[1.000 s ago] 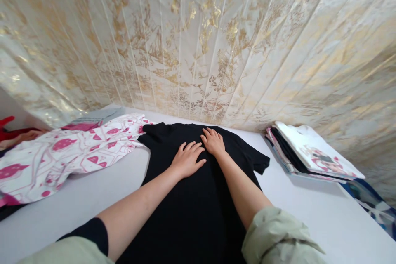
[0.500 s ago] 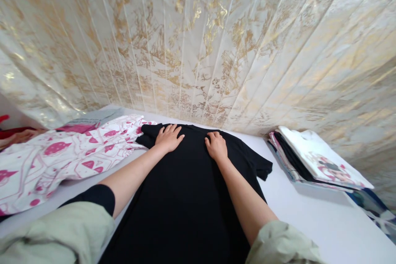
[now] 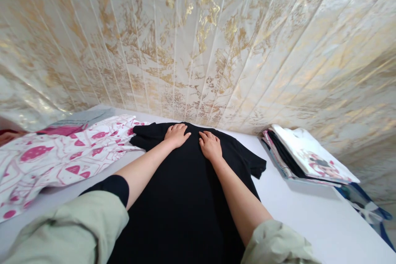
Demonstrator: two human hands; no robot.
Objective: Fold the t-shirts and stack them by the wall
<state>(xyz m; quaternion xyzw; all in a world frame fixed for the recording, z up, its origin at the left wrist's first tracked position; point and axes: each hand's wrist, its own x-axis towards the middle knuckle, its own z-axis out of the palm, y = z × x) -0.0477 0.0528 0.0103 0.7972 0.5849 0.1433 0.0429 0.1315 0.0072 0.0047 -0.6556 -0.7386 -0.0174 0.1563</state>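
A black short-sleeved T-shirt (image 3: 185,189) lies spread on the white table (image 3: 297,214), its collar end away from me. My left hand (image 3: 177,135) rests flat on the upper part of the shirt, fingers stretched out. Just right of it, my right hand (image 3: 210,145) lies on the same cloth with its fingers extended and slightly bent. Neither hand grips anything. The shirt's right sleeve (image 3: 257,165) reaches out flat over the table, while the left sleeve (image 3: 140,135) touches or overlaps a white garment with pink prints (image 3: 77,154).
On the right stands a stack of folded clothes (image 3: 306,152), a white printed shirt on top. Blue and white fabric (image 3: 368,208) lies beyond it by the table edge. Grey and pink clothing (image 3: 74,121) sits at the back left. A gold-patterned curtain (image 3: 198,41) hangs behind the table.
My left hand has slid a little right across the shirt, nearer my right hand. The whole view has shifted slightly, so the table's things appear further left.
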